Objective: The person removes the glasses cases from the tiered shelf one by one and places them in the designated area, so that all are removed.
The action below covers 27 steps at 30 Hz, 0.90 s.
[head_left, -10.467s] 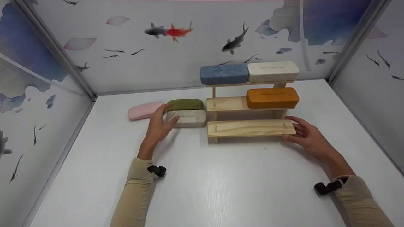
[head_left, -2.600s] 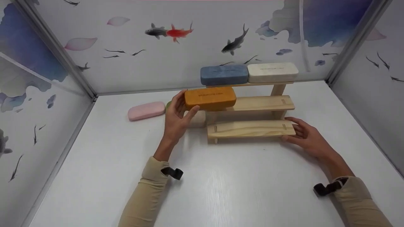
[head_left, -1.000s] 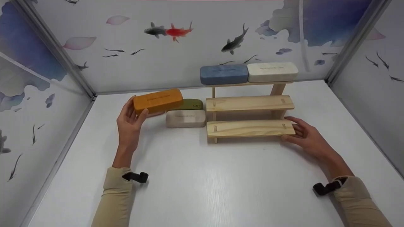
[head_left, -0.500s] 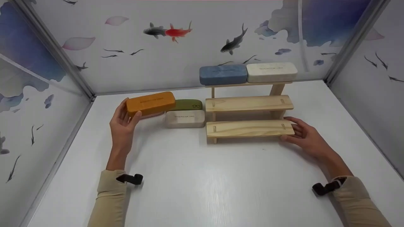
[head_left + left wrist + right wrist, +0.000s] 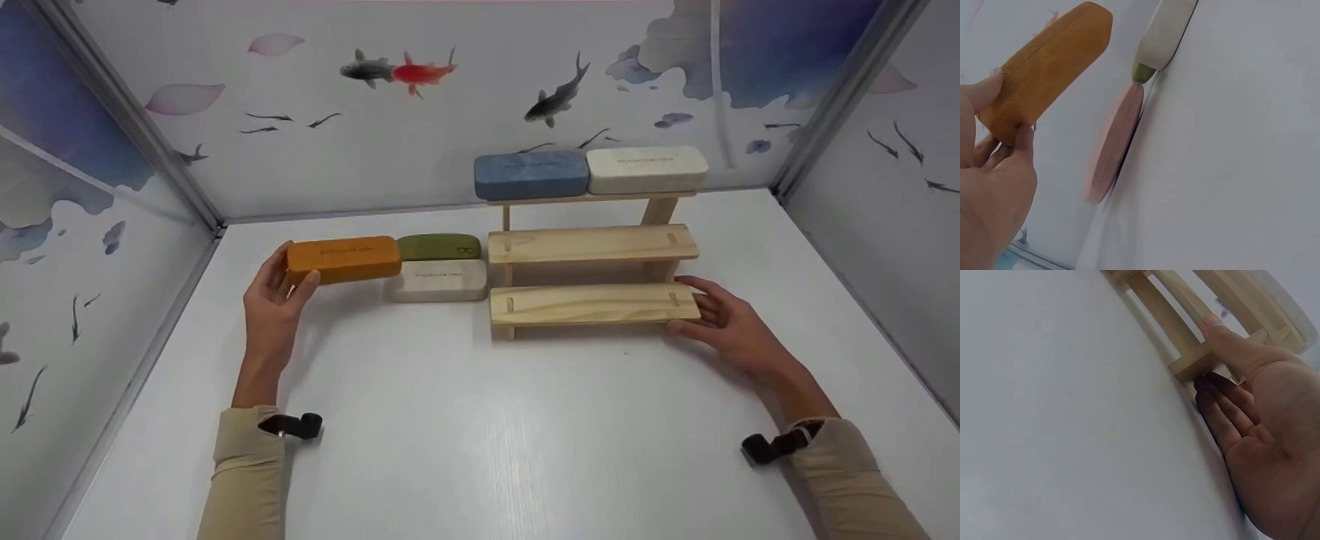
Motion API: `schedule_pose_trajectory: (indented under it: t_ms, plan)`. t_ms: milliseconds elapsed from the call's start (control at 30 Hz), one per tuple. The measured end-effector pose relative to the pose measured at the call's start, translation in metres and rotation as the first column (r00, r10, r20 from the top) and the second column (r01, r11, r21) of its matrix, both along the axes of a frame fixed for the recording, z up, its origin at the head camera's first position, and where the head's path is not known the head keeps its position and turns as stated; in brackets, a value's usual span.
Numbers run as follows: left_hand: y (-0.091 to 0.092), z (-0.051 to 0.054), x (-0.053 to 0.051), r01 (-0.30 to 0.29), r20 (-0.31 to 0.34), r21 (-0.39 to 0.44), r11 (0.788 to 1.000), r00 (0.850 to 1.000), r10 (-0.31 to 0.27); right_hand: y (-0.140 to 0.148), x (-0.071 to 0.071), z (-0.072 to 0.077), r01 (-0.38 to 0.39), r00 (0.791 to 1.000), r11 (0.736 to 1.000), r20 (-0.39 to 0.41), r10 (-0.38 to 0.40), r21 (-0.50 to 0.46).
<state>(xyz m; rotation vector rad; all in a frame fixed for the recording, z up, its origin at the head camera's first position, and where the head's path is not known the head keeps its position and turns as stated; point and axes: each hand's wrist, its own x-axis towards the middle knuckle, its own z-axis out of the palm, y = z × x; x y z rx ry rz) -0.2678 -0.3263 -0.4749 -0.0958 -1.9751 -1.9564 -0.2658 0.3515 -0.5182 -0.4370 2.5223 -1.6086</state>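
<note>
Left hand (image 5: 271, 313) grips orange case (image 5: 345, 259) aloft; right hand (image 5: 739, 334) grips rack (image 5: 592, 306). Step, apparently: transfer; next calls for gentle lowering.

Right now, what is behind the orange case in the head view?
The pink case: the orange case hides it there, but the left wrist view shows it lying on the table. Its underside cannot be seen.

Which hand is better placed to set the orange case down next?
Probably the left hand: it holds the orange case, raised off the table near the pink case. The right hand is at the right end of the lowest shelf, away from that case.
</note>
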Motion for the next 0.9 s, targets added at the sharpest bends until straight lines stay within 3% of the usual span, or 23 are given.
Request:
schedule_pose_trajectory:
  t_ms: [467, 900]
  plan:
    - [-0.027, -0.002, 0.007, -0.017, 0.074, -0.038, 0.999, 0.997, 0.019, -0.002, 0.001, 0.004, -0.005, 1.000, 1.000, -0.004, 0.005, -0.017]
    - [-0.027, -0.008, 0.007, 0.042, 0.113, -0.131, 0.991, 0.993, -0.027, -0.002, 0.001, 0.003, 0.000, 1.000, 1.000, -0.003, 0.000, -0.025]
